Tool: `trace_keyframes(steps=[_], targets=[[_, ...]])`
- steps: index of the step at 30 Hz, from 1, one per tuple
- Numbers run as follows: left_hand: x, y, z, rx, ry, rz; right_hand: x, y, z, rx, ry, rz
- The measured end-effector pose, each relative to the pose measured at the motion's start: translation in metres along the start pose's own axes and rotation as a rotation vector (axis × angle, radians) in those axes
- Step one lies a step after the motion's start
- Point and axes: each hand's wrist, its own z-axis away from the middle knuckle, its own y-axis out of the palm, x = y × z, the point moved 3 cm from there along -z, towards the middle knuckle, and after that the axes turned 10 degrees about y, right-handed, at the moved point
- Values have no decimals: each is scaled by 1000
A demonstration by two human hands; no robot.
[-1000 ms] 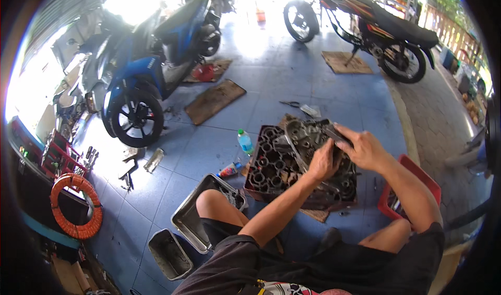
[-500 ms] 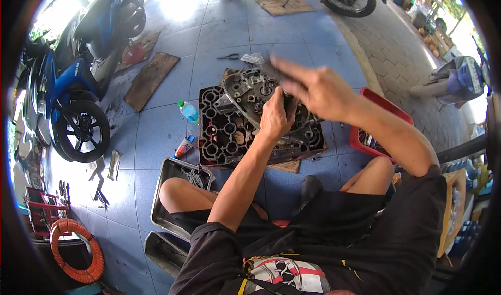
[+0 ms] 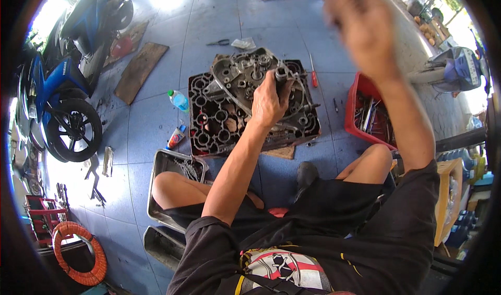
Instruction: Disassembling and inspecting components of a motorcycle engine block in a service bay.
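Note:
An open metal engine case (image 3: 237, 78) with gears and shafts lies on a dark, greasy crate (image 3: 209, 143) whose top is a grid of round openings. My left hand (image 3: 269, 104) is closed around a dark cylindrical metal piece (image 3: 281, 76) that stands upright over the case, its hollow-looking end up. Raised high at the upper right, away from the case, my right hand (image 3: 368, 39) is smeared by motion. Its fingers look curled around something dark, too blurred to name.
A red bin of tools (image 3: 360, 133) stands right of the crate, with a red-handled screwdriver (image 3: 314, 78) nearby. On the left are a small bottle (image 3: 178, 101), a tube (image 3: 176, 137) and a metal tray (image 3: 156, 203). Pliers (image 3: 218, 42) lie beyond; a blue motorbike (image 3: 62, 86) stands far left.
My right hand has swung up and to the right, away from the metal piece and engine case. My left hand keeps hold of the piece. The view has shifted slightly.

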Motion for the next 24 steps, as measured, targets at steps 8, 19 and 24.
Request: trace_keyframes(steps=[8, 19, 24], targets=[[3, 7, -2, 51, -92, 93, -34, 44, 78, 301, -3, 212], [-3, 11, 0, 14, -38, 49, -41, 54, 101, 658, 269, 241], [3, 7, 0, 28, -55, -1, -12, 20, 25, 107, 141, -49]])
